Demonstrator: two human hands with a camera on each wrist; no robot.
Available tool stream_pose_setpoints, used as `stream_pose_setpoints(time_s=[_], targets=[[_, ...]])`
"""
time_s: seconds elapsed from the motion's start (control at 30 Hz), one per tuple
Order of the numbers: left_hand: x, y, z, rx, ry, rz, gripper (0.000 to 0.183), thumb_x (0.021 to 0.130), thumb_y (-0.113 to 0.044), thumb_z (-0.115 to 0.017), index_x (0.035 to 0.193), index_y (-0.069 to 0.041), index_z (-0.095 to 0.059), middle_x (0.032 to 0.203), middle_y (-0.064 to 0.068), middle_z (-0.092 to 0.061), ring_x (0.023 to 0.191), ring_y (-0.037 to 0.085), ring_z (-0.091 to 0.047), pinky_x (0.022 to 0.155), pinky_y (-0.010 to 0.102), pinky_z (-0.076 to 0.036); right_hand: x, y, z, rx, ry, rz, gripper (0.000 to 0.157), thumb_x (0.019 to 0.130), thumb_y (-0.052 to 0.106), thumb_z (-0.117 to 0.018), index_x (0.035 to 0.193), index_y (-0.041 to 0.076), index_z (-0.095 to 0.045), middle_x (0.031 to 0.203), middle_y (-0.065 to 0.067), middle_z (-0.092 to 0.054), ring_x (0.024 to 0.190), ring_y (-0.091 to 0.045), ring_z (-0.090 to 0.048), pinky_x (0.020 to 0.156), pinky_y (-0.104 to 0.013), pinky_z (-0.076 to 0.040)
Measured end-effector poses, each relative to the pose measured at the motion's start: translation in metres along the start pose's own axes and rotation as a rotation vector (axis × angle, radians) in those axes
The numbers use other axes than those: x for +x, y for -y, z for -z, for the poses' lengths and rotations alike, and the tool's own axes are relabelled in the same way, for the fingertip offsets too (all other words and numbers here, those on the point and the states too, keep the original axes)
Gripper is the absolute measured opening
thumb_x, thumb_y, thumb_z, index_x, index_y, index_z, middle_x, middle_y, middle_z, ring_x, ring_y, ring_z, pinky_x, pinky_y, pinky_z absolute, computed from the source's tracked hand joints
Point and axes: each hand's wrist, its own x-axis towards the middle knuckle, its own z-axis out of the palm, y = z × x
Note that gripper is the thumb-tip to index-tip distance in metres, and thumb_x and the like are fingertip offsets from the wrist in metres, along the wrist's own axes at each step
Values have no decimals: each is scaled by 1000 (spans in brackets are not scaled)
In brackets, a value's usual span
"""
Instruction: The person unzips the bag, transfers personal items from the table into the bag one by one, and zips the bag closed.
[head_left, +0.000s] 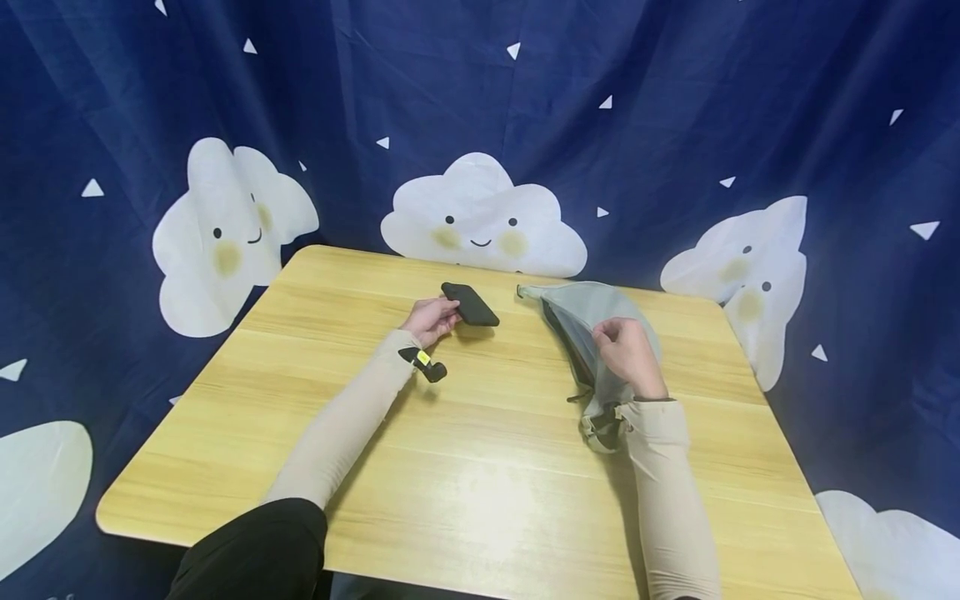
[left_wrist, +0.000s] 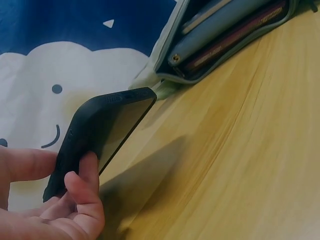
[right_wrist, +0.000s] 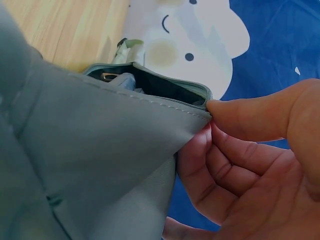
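Head: the phone is held over the table, left of the bag; left wrist: the left hand pinches the phone's end, where slack could drop it; right wrist: the right hand pinches the bag's rim; slipping could close it.

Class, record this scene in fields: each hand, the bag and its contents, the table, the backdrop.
Left hand: holds a black phone above the table
Right hand: pinches the bag by its opening's edge
Bag: grey-green, open, on the table
Contents: blue-grey item, dark red item, rest unclear
Table: light wood grain
Backdrop: dark blue curtain, white smiling clouds
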Motion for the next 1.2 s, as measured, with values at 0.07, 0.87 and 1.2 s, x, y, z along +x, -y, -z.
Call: stream_pose_setpoints(time_s=[0.07,0.87,1.2], targets=[[2,2,-1,1,14,-11,48,101,-3,-60,148,3,-50,75,1,-73,66,7,-63,61,14,-48,0,0,0,0,0,0,20,99,7,-58,99,-6,-73,90,-21,-74,80,-27,-63,73,-31,-48],[-15,9,-25,-25,92,10,46,101,-1,-59,146,6,-51,86,4,-73,76,11,-64,68,17,-49,0,0,1,-4,-6,-11,21,100,9,-57,99,-5,-73,88,-19,-73,78,-25,-61,71,-29,-47],[-23,13,-35,-14,128,12,46,101,-1,-58,146,5,-51,89,4,-75,79,12,-67,71,18,-49,0,0,1,-2,2,-13,20,100,8,-58,100,-5,-73,89,-19,-73,79,-25,-62,73,-30,-47]])
